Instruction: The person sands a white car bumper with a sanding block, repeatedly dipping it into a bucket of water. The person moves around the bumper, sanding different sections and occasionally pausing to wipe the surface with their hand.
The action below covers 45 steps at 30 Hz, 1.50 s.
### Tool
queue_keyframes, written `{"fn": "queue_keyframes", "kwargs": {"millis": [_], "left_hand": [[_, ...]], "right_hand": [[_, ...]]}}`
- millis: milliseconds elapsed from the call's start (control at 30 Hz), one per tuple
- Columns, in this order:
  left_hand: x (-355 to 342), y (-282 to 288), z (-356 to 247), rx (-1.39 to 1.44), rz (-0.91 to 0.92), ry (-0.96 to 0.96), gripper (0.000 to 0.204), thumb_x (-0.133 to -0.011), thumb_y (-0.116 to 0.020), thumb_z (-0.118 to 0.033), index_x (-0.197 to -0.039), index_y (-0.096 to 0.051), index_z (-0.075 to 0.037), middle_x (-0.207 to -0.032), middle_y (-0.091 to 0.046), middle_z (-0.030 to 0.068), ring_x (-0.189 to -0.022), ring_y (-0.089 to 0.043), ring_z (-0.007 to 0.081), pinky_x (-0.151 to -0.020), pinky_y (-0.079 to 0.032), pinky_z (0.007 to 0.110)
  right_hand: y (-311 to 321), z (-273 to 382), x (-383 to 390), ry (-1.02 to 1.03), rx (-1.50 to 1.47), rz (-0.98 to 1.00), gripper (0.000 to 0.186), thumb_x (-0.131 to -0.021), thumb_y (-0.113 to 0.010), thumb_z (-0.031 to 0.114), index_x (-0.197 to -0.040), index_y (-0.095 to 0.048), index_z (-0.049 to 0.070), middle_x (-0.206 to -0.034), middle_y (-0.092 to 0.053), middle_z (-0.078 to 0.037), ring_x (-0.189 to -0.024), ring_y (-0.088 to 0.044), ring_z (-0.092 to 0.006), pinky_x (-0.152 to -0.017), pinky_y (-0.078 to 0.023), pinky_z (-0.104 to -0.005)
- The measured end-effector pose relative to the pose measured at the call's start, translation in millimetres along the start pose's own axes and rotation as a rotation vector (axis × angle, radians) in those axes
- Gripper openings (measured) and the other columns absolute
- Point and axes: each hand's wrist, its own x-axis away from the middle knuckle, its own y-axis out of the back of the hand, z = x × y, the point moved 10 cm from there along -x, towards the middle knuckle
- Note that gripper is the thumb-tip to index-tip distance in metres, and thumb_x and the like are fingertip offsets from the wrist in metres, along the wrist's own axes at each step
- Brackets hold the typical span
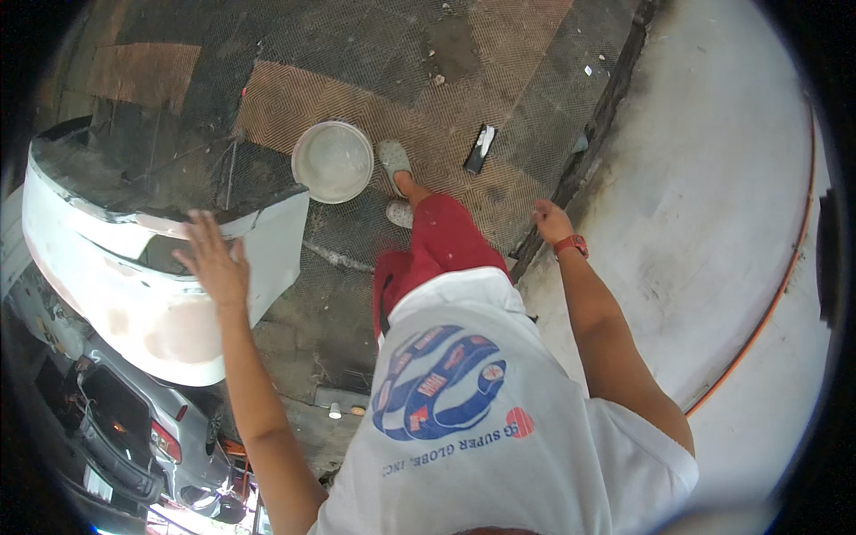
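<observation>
My left hand (218, 266) is open, its fingers spread over a white car bumper (98, 259) at the left. The fingers reach near the bumper's upper edge; whether they touch it I cannot tell. The bumper has dull beige-grey patches on its curved face and dark openings. On my right side, my right hand (553, 222) hangs beside the wall with loosely bent fingers and nothing visible in it. A red watch (571, 246) circles that wrist.
A round white bucket (333, 162) with cloudy liquid stands on the patterned floor beside my feet. Right of it lies a black oblong object (480, 149) with a white piece on it. A stained pale wall (704, 178) runs along the right. A silver car (169, 428) is at the lower left.
</observation>
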Motion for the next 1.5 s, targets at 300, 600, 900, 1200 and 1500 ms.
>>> {"fn": "queue_keyframes", "kwargs": {"millis": [300, 600, 900, 1200, 1500], "left_hand": [[30.6, -71.9, -95.4, 0.103, -0.013, -0.079, 0.084, -0.111, -0.065, -0.048, -0.178, -0.037, -0.006, -0.189, -0.026, 0.0153, -0.175, -0.021, 0.0399, -0.137, -0.011, 0.073], [37.5, -279.1, -349.5, 0.675, 0.475, -0.077, 0.092, -0.111, -0.065, -0.059, -0.176, -0.036, 0.0, -0.182, -0.036, 0.0259, -0.171, -0.029, 0.0462, -0.134, -0.015, 0.075], [-61.4, -409.7, -445.1, 0.864, 0.343, 0.333, 0.06, -0.104, -0.079, -0.053, -0.141, -0.077, -0.006, -0.108, -0.081, 0.0276, -0.103, -0.08, 0.0458, -0.092, -0.062, 0.052], [-10.1, -396.4, -448.3, 0.951, 0.069, 0.26, 0.039, -0.1, -0.084, -0.037, -0.126, -0.086, -0.008, -0.108, -0.084, 0.0222, -0.098, -0.082, 0.0436, -0.089, -0.064, 0.051], [0.2, -458.0, -472.9, 1.314, 0.941, 0.387, 0.07, -0.113, -0.059, -0.064, -0.141, -0.078, -0.003, -0.132, -0.082, 0.0205, -0.128, -0.076, 0.0373, -0.117, -0.054, 0.045]], "right_hand": [[-79.9, -68.4, -72.1, 0.144, 0.256, 0.178, 0.039, -0.104, -0.071, 0.034, -0.135, -0.075, 0.011, -0.123, -0.079, -0.027, -0.116, -0.074, -0.0503, -0.101, -0.059, -0.0599], [-212.8, -122.2, -211.3, -0.206, 0.267, 0.29, 0.062, -0.104, -0.073, 0.044, -0.153, -0.066, 0.007, -0.147, -0.073, -0.025, -0.138, -0.068, -0.0472, -0.119, -0.053, -0.0544], [-366.7, -337.8, -357.9, -0.435, 0.408, 0.273, 0.101, -0.103, -0.073, 0.065, -0.165, -0.049, -0.011, -0.163, -0.056, -0.037, -0.156, -0.053, -0.0476, -0.13, -0.041, -0.0492], [-459.1, -380.8, -417.8, -0.899, 0.028, -0.004, 0.103, -0.092, -0.081, 0.078, -0.143, -0.072, -0.011, -0.136, -0.078, -0.026, -0.12, -0.078, -0.0412, -0.106, -0.056, -0.056], [-362.4, -300.2, -421.7, -0.524, 0.121, -0.025, 0.11, -0.091, -0.087, 0.055, -0.175, -0.04, 0.0, -0.161, -0.06, -0.029, -0.149, -0.06, -0.0426, -0.121, -0.046, -0.0577]]}}
